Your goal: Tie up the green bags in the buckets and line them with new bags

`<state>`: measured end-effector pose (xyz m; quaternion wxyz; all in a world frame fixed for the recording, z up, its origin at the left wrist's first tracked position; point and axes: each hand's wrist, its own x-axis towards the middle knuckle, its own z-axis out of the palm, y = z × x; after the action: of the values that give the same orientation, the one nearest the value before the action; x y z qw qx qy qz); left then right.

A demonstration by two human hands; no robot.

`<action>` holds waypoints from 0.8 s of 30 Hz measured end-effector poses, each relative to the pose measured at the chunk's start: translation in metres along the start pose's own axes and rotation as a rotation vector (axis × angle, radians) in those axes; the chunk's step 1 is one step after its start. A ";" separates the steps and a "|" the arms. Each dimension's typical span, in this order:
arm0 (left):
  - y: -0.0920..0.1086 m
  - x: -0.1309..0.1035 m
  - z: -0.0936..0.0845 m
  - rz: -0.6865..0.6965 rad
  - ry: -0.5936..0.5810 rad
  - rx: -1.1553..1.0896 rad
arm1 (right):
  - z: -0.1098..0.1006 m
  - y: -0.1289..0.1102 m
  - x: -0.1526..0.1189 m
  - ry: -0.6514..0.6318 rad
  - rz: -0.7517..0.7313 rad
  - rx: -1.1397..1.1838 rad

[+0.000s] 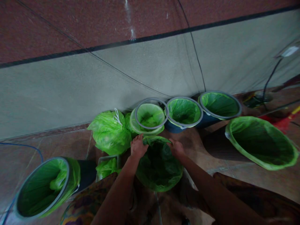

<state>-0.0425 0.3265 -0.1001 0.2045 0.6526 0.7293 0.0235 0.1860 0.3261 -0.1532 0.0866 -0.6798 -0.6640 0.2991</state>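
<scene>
Between my knees stands a bin lined with a green bag [161, 181], its mouth facing up. My left hand [138, 146] is closed on the left part of the bag's far rim. On the right side of the same rim, my right hand [177, 148] pinches the bag's edge. Just beyond my hands is a pale bin with a green liner [150, 112], and a loose grey ring [167, 112] lies over its top. A full green bag with white ties [112, 134] rests left of that bin.
Lined bins stand along the wall [105, 84]: one with a grey rim [184, 125] and another [220, 117] farther right. A large lined bin [257, 164] is at right, another [67, 187] at lower left. A small crate [118, 161] holds green bags. Cables hang down the wall.
</scene>
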 end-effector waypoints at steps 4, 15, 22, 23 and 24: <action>-0.012 -0.004 0.002 -0.049 0.014 -0.107 | 0.015 0.012 -0.038 0.174 0.215 0.121; 0.010 0.020 0.006 -0.012 0.085 -0.165 | -0.018 -0.022 0.022 0.244 -0.017 0.206; -0.004 0.017 0.022 0.032 -0.052 -0.052 | -0.004 -0.041 0.037 -0.140 -0.117 -0.114; -0.009 0.015 0.024 0.062 -0.058 -0.054 | -0.003 -0.038 0.035 -0.151 -0.140 -0.119; -0.013 0.012 0.025 0.081 -0.061 -0.053 | -0.003 -0.035 0.033 -0.161 -0.168 -0.117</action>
<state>-0.0470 0.3307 -0.1303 0.2427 0.6765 0.6946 0.0310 0.1558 0.3621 -0.1425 0.0179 -0.5996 -0.7397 0.3050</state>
